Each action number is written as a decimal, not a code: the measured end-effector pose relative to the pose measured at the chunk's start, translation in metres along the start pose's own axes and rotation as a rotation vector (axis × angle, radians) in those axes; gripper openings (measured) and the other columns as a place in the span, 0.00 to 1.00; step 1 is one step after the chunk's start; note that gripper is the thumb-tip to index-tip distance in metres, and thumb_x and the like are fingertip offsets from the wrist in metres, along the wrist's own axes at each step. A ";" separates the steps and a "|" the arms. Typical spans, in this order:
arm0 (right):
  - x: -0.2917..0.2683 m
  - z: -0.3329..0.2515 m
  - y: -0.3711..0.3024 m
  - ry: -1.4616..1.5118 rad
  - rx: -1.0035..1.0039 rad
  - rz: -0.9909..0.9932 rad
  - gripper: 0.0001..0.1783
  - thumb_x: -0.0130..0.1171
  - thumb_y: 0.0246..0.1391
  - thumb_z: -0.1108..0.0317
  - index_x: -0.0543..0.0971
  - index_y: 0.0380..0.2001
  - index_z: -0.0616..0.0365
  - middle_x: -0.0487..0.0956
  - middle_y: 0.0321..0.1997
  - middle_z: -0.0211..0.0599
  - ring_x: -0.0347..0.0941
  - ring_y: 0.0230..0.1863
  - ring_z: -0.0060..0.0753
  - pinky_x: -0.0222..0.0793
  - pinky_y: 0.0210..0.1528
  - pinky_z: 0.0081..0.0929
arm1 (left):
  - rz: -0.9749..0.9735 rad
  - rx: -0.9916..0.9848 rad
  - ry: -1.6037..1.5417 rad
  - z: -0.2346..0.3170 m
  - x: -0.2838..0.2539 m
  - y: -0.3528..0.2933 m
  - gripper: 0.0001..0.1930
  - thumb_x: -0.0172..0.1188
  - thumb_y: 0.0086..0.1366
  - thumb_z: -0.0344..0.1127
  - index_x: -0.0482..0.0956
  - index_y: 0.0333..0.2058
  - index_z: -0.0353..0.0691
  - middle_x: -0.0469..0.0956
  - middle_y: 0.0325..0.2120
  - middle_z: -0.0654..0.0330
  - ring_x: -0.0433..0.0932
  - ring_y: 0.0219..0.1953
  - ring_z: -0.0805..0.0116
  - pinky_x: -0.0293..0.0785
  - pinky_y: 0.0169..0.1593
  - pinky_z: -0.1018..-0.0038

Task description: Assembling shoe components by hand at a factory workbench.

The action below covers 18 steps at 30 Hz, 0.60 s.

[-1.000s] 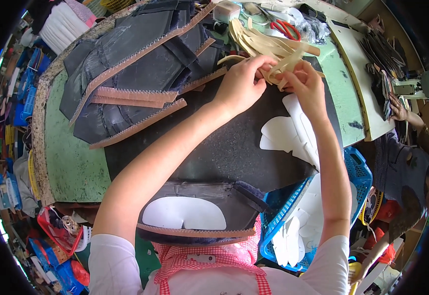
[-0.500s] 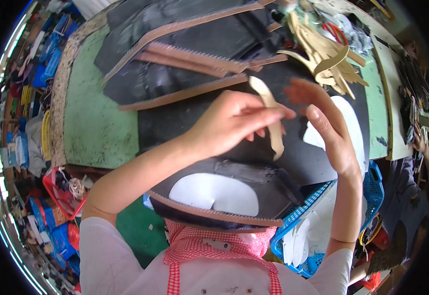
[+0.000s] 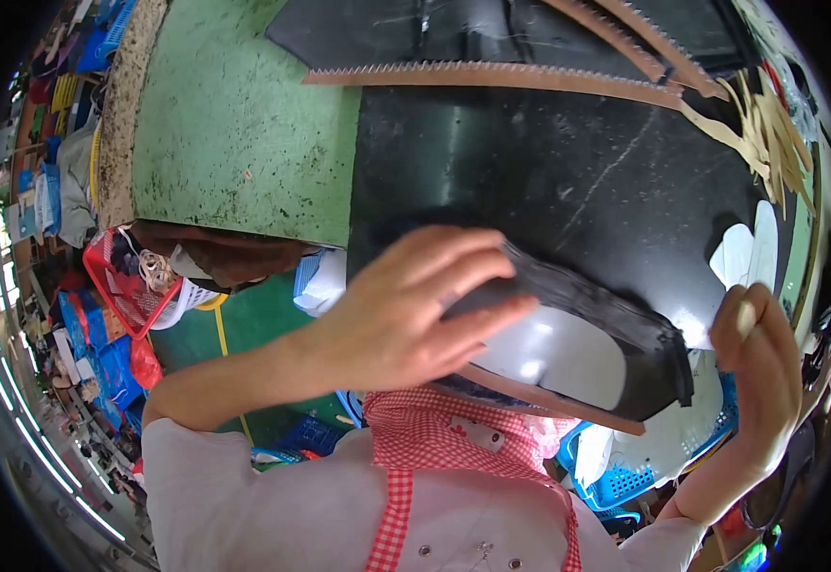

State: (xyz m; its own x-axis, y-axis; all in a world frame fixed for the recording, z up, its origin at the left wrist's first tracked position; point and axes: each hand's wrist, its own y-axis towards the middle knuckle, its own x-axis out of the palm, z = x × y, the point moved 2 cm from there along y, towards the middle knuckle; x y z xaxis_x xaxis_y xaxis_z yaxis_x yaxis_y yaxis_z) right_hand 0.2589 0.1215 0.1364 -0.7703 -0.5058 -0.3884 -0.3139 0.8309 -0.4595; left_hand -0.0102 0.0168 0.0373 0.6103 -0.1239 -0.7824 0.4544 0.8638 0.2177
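Note:
My left hand [image 3: 420,310] is over the left end of a black leather-like piece [image 3: 658,377] near the table's front edge, its fingers apart. Whether it presses on the piece is hard to tell. A glossy white rounded insert [image 3: 558,353] lies on that piece, and brown edging [image 3: 568,405] runs along its near side. To the right, my right hand [image 3: 759,357] is raised with curled fingers near two white shaped pieces [image 3: 764,248]. A small pale tip shows between its fingers, but I cannot make out what it is.
Black pieces with brown toothed edging [image 3: 492,74] lie at the back of the black work surface [image 3: 549,181]. A bunch of tan strips [image 3: 778,143] sits at the far right. Below are a blue basket [image 3: 616,486] and a red basket [image 3: 130,286].
My left hand has moved toward me, onto the near black piece; the tan strip is no longer in it. My right hand has moved right and curled. The view has shifted.

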 end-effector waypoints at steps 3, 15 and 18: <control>0.029 -0.019 0.004 -0.055 -0.078 -0.301 0.15 0.45 0.64 0.63 0.74 0.30 0.63 0.70 0.29 0.34 0.62 0.31 0.24 0.56 0.38 0.22 | -0.008 0.031 0.000 0.000 0.010 -0.006 0.27 0.69 0.53 0.34 0.82 0.55 0.48 0.75 0.57 0.57 0.71 0.64 0.53 0.72 0.61 0.56; 0.113 0.013 0.030 -0.232 -0.206 -0.067 0.04 0.64 0.57 0.76 0.79 0.34 0.63 0.80 0.25 0.40 0.79 0.21 0.31 0.70 0.24 0.24 | 0.172 0.108 -0.117 -0.014 0.023 -0.021 0.15 0.72 0.54 0.37 0.89 0.42 0.56 0.78 0.50 0.61 0.76 0.55 0.60 0.70 0.62 0.51; 0.119 0.016 0.037 -0.274 -0.206 -0.035 0.04 0.66 0.56 0.74 0.79 0.34 0.61 0.81 0.26 0.39 0.81 0.23 0.34 0.73 0.25 0.27 | 0.192 0.101 -0.112 -0.013 0.022 -0.022 0.14 0.73 0.54 0.36 0.89 0.41 0.55 0.77 0.48 0.62 0.76 0.55 0.59 0.71 0.62 0.51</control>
State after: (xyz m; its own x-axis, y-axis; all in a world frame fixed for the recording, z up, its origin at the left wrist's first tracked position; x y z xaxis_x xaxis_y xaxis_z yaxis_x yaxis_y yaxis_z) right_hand 0.1648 0.0885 0.0608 -0.5879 -0.5550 -0.5885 -0.4645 0.8272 -0.3162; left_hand -0.0153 0.0016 0.0072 0.7573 -0.0201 -0.6528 0.3821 0.8242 0.4180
